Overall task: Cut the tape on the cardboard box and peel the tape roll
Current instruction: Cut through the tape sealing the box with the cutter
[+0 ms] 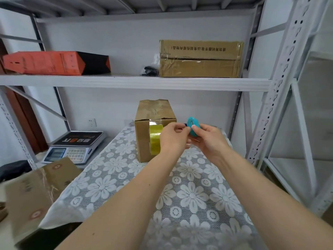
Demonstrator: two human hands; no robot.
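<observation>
Your right hand [207,139] pinches the teal cutter [192,126] beside the cardboard box [144,138]; left fingertips [182,129] nip its blade end, probably readying it.

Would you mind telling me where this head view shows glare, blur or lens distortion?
Head view: glare on the yellow tape on the box; the shelf posts bow from wide-angle distortion; the carton at lower left is smeared; the hands and cutter are fairly sharp.
</observation>
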